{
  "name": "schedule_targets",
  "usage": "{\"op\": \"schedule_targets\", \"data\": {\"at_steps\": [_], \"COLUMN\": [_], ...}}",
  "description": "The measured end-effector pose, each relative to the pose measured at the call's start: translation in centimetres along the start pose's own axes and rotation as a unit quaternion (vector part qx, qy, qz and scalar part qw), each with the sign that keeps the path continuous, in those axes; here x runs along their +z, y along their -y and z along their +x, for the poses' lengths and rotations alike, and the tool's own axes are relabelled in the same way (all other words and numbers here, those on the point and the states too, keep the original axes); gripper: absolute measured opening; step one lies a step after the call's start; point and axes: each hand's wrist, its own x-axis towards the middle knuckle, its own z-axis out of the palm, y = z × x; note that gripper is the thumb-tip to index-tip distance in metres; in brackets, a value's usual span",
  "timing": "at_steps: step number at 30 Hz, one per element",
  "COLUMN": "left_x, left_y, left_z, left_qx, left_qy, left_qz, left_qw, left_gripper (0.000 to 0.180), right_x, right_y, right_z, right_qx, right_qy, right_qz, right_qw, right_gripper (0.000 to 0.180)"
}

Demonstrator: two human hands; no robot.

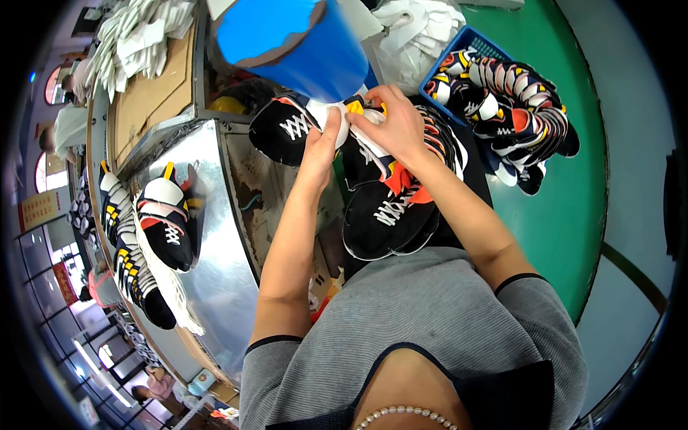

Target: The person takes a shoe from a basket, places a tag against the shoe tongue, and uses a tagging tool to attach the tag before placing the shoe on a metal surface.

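Observation:
Ahead of my body, my left hand (320, 147) grips a black shoe upper (276, 131) with crossed white laces, its thumb pointing up along the white side. My right hand (398, 123) is closed at the same upper's heel end, thumb and fingers pinched near a yellow tab (355, 107). Exactly what the right fingertips pinch is partly hidden. Below my right wrist, a pile of similar black uppers (387, 218) with white laces and orange-red linings rests at my lap.
A blue bin (287, 50) stands just beyond my hands. At right, a blue basket (486, 44) and more stacked uppers (527, 118) sit by the green floor (548, 236). Left, a metal table (222, 301) carries uppers (166, 222) and white strings (166, 276). White pieces (147, 43) lie on cardboard.

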Motion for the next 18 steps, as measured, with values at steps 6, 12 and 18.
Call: {"op": "schedule_targets", "data": {"at_steps": [6, 12, 18], "left_x": [-0.6, -0.8, -4.9], "left_y": [1.7, 0.5, -0.5], "left_z": [2.7, 4.3, 7.7], "left_qx": [-0.019, -0.061, -0.207], "left_qy": [-0.059, -0.039, 0.029], "left_qz": [-0.128, -0.149, -0.363], "left_qw": [0.99, 0.986, 0.908], "left_gripper": [0.037, 0.035, 0.035], "right_x": [0.5, 0.3, 0.1], "right_y": [-2.2, -3.2, -3.6], "right_z": [1.3, 3.7, 4.0], "right_qx": [-0.017, 0.144, 0.165], "right_qy": [-0.008, 0.151, 0.146], "right_qz": [0.108, 0.301, 0.329], "right_qw": [0.994, 0.93, 0.918], "right_gripper": [0.015, 0.023, 0.021]}}
